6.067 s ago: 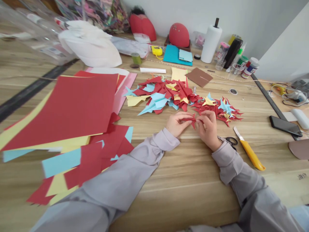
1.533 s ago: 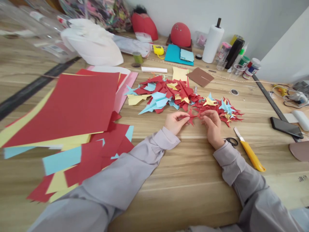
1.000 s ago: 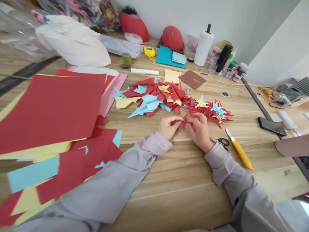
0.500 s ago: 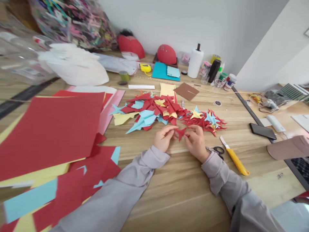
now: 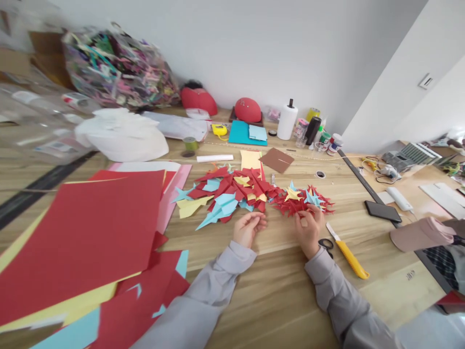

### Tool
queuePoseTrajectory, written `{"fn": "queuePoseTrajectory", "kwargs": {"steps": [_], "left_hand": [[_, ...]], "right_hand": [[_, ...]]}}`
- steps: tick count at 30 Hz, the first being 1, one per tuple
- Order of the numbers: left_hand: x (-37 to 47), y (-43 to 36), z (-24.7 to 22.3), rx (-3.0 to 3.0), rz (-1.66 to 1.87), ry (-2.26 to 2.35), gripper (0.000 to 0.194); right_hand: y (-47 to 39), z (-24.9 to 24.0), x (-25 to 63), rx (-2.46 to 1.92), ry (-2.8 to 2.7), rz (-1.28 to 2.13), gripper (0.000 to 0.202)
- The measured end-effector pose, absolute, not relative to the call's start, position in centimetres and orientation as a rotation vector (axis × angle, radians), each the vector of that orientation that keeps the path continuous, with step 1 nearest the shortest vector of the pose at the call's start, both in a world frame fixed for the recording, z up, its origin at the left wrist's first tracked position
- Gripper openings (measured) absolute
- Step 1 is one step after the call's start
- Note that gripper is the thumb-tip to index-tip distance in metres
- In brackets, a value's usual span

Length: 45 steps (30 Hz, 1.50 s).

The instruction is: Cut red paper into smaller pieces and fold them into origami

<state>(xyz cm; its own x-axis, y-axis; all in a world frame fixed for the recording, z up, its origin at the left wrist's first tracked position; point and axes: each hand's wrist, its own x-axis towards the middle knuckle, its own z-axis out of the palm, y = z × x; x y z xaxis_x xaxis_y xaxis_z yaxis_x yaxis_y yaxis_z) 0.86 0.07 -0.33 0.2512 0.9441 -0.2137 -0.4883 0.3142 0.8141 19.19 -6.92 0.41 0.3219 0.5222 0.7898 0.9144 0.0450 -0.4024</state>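
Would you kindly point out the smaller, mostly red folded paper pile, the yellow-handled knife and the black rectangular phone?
Smaller paper pile (image 5: 302,201), head view: central red pieces.
Yellow-handled knife (image 5: 351,260), head view: handle's middle.
Black phone (image 5: 382,212), head view: upper face.

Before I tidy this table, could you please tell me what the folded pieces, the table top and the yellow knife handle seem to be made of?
Folded pieces: matte paper, by their thin edges and sharp creases.
Table top: wood or printed laminate, slightly glossy; streaked grain shows, but I cannot tell which.
Yellow knife handle: probably plastic, perhaps slightly shiny, judging by its solid, even colour.
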Motion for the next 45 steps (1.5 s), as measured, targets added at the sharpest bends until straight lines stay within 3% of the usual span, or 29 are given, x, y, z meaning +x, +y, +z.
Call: {"fn": "queuePoseTrajectory", "kwargs": {"steps": [14, 25, 38, 45], "left_hand": [[0.9, 0.4, -1.2, 0.727, 1.055, 0.796, 0.029], [0.9, 0.3, -1.8, 0.882, 1.057, 0.808, 0.024], [1.7, -1.9, -0.6, 1.499, 1.007, 0.964, 0.018], [-9.1, -1.0, 4.3, 1.953, 0.823, 1.379, 0.018]], "right_hand": [[-5.1, 1.5, 21.1, -1.888, -0.943, -0.506, 0.016], [-11.2, -0.7, 15.3, -1.531, -2.084, 0.012, 0.028], [-9.9, -0.6, 16.7, -1.533, -2.242, 0.099, 0.036], [-9.8, -0.6, 17.0, -1.504, -2.256, 0.129, 0.039]]}}
